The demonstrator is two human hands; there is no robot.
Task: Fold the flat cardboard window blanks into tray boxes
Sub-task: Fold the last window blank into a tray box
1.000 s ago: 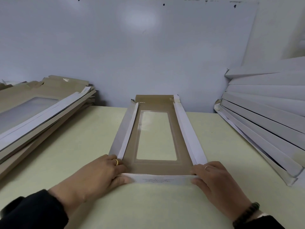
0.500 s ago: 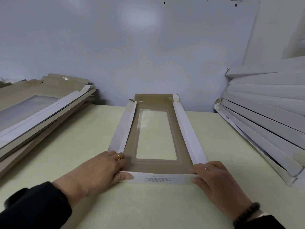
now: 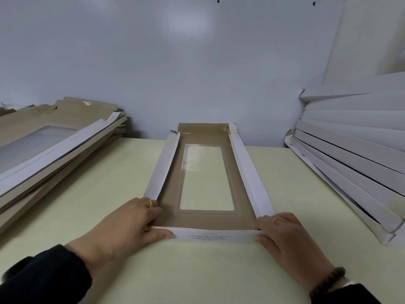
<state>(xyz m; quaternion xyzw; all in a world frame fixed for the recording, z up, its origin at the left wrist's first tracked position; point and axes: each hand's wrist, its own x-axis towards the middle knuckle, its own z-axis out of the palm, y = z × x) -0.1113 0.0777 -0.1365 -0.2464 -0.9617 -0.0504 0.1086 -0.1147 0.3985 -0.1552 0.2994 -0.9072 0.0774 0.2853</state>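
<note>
Blank sits dead center on the surface, long side walls folded up. Left hand pinches the near flap at 7 o'clock, right hand pinches it at 5. Flat blanks stacked at 10, white pile at 2.

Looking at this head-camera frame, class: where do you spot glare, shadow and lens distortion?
Head view: a soft bright patch of glare sits on the wall; a faint sheen crosses the tray blank's clear window; dark shadow gathers behind the brown stack; the wide lens fans the white stack outward; the left hand and right hand look sharp.
</note>
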